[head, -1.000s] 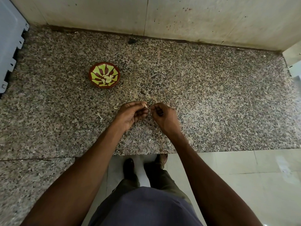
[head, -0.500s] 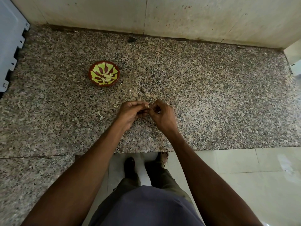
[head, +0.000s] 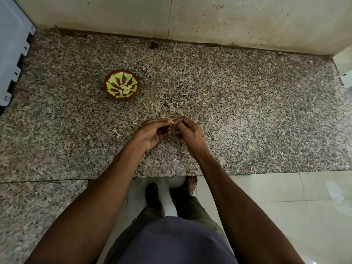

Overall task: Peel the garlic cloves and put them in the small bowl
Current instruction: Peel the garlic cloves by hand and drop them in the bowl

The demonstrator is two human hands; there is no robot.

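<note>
- The small bowl (head: 122, 84), dark red with a yellow-green leaf pattern, stands on the speckled granite counter (head: 247, 115) and serves as the landmark here.
- Several pale peeled garlic cloves (head: 126, 88) lie in the middle of the bowl.
- Nearer the person than the bowl and a little to its right, the two hands meet above the counter, fingertips together.
- The left hand (head: 152, 132) has its fingers curled, thumb and fingertips pinching a small pale garlic clove (head: 173, 122), of which only a tip shows.
- The right hand (head: 187, 130) is curled too, its fingertips closed on the same clove from the other side; how much skin is on the clove cannot be told.
- Bits of papery garlic skin (head: 135, 122) lie scattered on the counter between the bowl and the hands, with a thin pale stalk piece (head: 117, 132) on the bowl's near side, left of the hands.
- Beyond the bowl, a stained pale wall (head: 209, 20) rises from the counter's far edge.
- Far to the bowl's left, a grey plastic panel (head: 11, 54) with a notched edge stands at the counter's end.
- Below the counter's near edge, pale floor tiles (head: 285, 206) and the person's feet show.
</note>
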